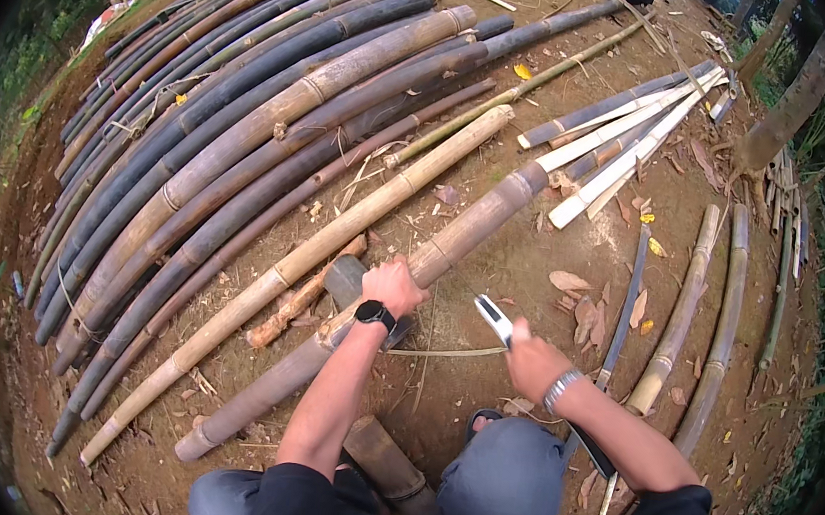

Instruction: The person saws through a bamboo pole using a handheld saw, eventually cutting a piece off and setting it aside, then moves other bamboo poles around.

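My left hand [395, 289], with a watch on its wrist, is closed over a thick brown bamboo pole [472, 219]. The pole lies slantwise from lower left to upper right across a shorter dark bamboo piece [345, 279]. To the right of the pole and apart from it, my right hand [534, 364] is closed around a tool with a white and black handle [493, 318]. The kind of tool cannot be made out. A thin bamboo strip [448, 350] lies on the ground between the pole and my right hand.
Many bamboo poles [212, 151] lie side by side at the left. Split pale bamboo slats [633, 170] rest at the upper right. Two curved bamboo lengths [672, 325] and a long narrow dark piece [621, 320] lie right. A bamboo stub [386, 461] is between my knees. A tree trunk [790, 106] stands far right.
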### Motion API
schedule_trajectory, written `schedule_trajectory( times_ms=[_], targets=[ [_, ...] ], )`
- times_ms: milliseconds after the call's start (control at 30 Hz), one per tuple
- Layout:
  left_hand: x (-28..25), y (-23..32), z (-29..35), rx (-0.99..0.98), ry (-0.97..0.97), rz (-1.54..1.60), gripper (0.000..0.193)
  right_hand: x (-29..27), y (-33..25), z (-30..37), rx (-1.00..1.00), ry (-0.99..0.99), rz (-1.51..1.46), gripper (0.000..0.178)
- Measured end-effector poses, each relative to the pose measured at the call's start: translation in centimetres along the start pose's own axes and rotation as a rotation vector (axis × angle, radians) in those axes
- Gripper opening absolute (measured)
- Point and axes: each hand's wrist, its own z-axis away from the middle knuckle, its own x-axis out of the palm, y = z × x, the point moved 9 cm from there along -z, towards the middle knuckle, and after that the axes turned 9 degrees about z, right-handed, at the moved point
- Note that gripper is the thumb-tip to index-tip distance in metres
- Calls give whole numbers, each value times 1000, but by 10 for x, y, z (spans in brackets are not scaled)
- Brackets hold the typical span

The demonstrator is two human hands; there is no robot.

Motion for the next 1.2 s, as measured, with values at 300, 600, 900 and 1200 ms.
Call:
schedule_trajectory(
  times_ms=[300, 600, 900, 1200],
  targets=[
    [-12, 8, -7, -6, 18, -26, 53, -10, 2, -10, 6, 0, -17, 33],
    [-5, -7, 1, 0, 0, -77, 55, -13, -5, -6, -2, -53, -64, 27],
    [11, -3, 11, -7, -69, -47, 58, 6, 4, -2, 38, -69, -78, 28],
    [16, -24, 1, -12, -9, -5, 54, 26, 11, -4, 6, -27, -53, 42]
  ],
)
